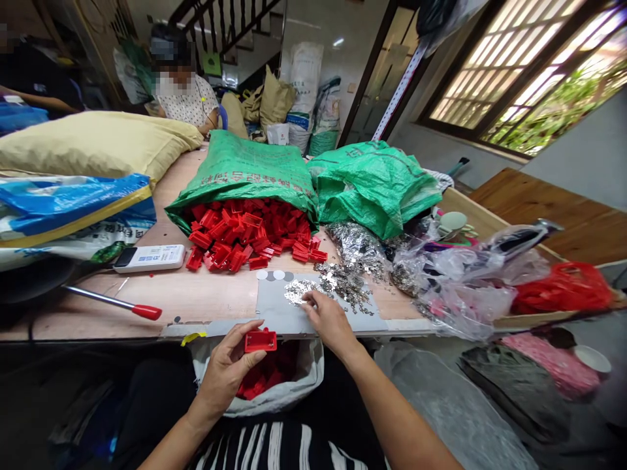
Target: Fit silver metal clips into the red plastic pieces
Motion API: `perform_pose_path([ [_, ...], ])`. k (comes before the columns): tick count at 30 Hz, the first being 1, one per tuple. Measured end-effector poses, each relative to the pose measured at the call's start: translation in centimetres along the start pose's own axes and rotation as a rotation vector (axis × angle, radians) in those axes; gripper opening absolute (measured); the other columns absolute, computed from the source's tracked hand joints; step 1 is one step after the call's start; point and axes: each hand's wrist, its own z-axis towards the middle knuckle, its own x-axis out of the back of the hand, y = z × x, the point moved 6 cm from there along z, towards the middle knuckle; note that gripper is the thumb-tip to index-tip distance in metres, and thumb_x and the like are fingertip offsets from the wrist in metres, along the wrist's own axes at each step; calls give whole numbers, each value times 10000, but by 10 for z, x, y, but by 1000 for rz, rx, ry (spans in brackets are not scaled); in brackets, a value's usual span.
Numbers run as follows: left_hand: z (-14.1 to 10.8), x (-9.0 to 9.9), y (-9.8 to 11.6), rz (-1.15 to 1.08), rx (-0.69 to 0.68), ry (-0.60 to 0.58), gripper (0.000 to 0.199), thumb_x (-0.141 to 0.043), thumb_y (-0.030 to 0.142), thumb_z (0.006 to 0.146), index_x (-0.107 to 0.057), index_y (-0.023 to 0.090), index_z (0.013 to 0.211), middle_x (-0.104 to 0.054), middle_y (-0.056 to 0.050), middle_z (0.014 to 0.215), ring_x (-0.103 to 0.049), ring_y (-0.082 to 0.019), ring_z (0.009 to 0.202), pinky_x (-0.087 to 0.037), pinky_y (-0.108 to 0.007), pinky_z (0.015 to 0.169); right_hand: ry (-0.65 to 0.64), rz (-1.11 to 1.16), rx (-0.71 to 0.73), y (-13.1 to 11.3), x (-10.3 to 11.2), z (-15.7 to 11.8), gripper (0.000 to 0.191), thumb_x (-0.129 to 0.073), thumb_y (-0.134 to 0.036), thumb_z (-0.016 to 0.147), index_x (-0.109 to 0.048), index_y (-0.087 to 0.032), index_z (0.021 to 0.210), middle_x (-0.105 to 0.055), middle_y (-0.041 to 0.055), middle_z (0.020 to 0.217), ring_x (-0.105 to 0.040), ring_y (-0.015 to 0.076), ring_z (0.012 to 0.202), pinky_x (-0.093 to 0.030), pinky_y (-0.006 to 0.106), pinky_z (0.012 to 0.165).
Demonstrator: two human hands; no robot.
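My left hand (pixel 228 365) grips a small red plastic case (pixel 260 341) between thumb and fingers, its open hollow side towards me. Small metal bits show inside the case at its ends. On the table's front part, the fingertips of my right hand (pixel 329 318) are drawn together at the edge of a pile of flat silvery metal pieces (pixel 298 291); whether a piece is between them is too small to tell. Darker metal clips (pixel 345 285) lie beside that pile. Below my hands, a white sack (pixel 313 376) holds more red cases (pixel 272 375).
A green woven sack (pixel 255 163) spills many red cases (pixel 235 235) onto the table. Right of it are another green sack (pixel 372 183) and plastic bags (pixel 455 281). A red-tipped lever (pixel 147 312) juts in from the left, near a white device (pixel 151 258). A person (pixel 189 98) sits across.
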Motion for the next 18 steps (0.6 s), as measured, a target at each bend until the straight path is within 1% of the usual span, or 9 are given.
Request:
perform_pose_path([
  [1,0,1,-1,10,0,-1,415,-759,246,716,-682,251,1124,-662,-39,1104,-590,-214,1040,-443,-265,928,42,-128,1,2,5,5,45,-549,-188,847,-582,-194,877,-616,26,839,-551,174,802,-387,289,720],
  [2,-1,2,-1,22,-2,-1,428,-754,252,723,-672,258,1143,-658,-34,1121,-581,-213,1064,-435,-264,942,55,-218,-5,5,8,8,53,-545,-165,841,-582,-194,864,-611,23,820,-552,175,788,-382,287,712],
  [4,-1,4,-4,37,2,-4,441,-746,263,733,-658,267,1166,-649,-31,1144,-574,-210,1083,-421,-261,960,42,-313,-4,8,7,14,47,-550,-161,837,-581,-195,848,-607,23,817,-554,176,775,-377,280,690],
  [8,0,2,-6,26,-2,-3,431,-738,279,742,-657,267,1165,-639,-37,1121,-586,-206,1037,-426,-262,938,35,-354,41,10,0,18,24,-555,-202,838,-565,-202,816,-620,37,841,-572,195,787,-386,290,682],
  [12,3,-5,-6,-19,-48,10,410,-756,291,719,-682,235,1118,-648,-52,1007,-596,-203,931,-441,-283,879,33,-319,108,16,-1,22,77,-514,-257,830,-546,-221,770,-633,44,793,-592,214,738,-407,307,649],
  [14,7,-8,-10,-117,-58,30,456,-802,303,659,-684,208,1089,-640,-51,968,-598,-181,846,-455,-278,820,35,-283,130,25,1,29,137,-495,-336,821,-550,-233,749,-645,42,756,-606,219,687,-419,309,613],
  [16,15,-12,-15,-301,-63,20,573,-850,332,580,-643,193,1095,-637,-22,831,-596,-151,745,-462,-263,740,-12,-246,108,41,1,39,197,-480,-410,802,-560,-249,721,-641,24,675,-611,216,601,-431,302,556],
  [17,19,-13,-18,-370,-59,19,625,-875,340,528,-619,188,1077,-635,-13,802,-595,-141,714,-461,-252,700,-17,-229,92,50,1,44,193,-488,-423,776,-562,-260,703,-633,15,626,-606,216,548,-434,301,524],
  [18,23,-13,-21,-400,-46,33,676,-906,331,453,-601,181,1039,-638,-11,796,-595,-132,694,-451,-232,654,7,-212,86,58,2,49,183,-502,-431,758,-564,-271,693,-630,11,600,-604,219,520,-437,302,503],
])
